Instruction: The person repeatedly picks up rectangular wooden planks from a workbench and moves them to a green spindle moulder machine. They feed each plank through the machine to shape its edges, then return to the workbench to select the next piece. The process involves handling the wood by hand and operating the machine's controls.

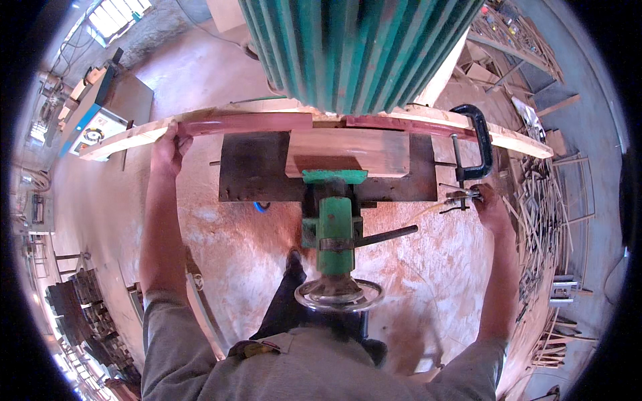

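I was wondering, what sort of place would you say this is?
Probably a woodworking shop: a wooden block is at the centre, a black clamp sits around a long wooden beam, and wood strips are piled at the right.

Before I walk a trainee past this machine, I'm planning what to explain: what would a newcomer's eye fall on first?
The large ribbed green housing filling the top centre. Below it, a wooden block sits on a dark metal table, with a shiny handwheel lower down, near the person's body. At right, a black C-clamp grips the long pale wooden bar, near whose left end the left hand rests.
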`<state>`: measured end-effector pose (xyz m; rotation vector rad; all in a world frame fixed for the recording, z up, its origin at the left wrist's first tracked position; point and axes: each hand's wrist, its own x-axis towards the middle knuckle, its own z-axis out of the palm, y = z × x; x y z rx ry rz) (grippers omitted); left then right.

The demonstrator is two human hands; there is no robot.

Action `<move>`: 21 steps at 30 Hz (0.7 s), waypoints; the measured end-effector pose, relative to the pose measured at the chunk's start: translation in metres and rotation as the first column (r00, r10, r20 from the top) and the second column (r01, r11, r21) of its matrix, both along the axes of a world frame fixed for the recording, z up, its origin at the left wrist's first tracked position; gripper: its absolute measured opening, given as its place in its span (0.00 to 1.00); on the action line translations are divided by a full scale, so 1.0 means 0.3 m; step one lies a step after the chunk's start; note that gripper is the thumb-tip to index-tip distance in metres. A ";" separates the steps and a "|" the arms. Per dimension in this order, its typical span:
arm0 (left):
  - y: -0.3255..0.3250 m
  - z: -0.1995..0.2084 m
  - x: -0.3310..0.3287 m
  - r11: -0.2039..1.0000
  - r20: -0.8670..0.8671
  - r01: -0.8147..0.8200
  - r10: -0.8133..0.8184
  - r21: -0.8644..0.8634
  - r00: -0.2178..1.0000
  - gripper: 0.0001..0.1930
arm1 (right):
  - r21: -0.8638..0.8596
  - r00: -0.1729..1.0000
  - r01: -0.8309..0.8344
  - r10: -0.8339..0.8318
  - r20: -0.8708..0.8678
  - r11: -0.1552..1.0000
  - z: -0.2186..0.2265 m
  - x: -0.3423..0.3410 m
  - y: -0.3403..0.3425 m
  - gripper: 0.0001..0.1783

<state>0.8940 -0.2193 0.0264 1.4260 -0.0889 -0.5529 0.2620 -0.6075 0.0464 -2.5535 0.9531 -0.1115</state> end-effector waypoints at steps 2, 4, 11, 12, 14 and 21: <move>-0.008 -0.018 0.007 0.997 0.009 0.074 -0.074 0.017 0.997 0.11 | -0.023 0.999 -0.009 0.010 0.032 1.000 0.006 0.012 0.007 0.16; -0.003 -0.065 0.040 0.992 0.016 0.124 -0.125 0.021 0.992 0.11 | 0.015 0.998 0.039 -0.038 -0.046 0.999 -0.014 0.014 -0.016 0.17; -0.026 -0.179 -0.029 0.998 -0.102 0.053 -0.057 -0.037 0.993 0.13 | 0.310 0.971 0.181 -0.220 0.095 0.933 -0.057 -0.019 -0.023 0.22; -0.038 -0.172 -0.040 0.999 -0.115 0.022 -0.026 -0.035 0.993 0.13 | 0.325 0.966 0.191 -0.237 0.108 0.926 -0.052 -0.017 -0.012 0.23; -0.075 -0.167 -0.073 0.999 -0.139 -0.040 0.036 -0.028 0.990 0.13 | 0.377 0.945 0.206 -0.283 0.162 0.903 -0.079 -0.046 -0.015 0.25; -0.151 -0.205 -0.122 0.992 -0.206 0.019 -0.045 -0.127 0.978 0.08 | 0.289 0.860 0.290 -0.381 0.340 0.912 0.029 -0.043 0.059 0.27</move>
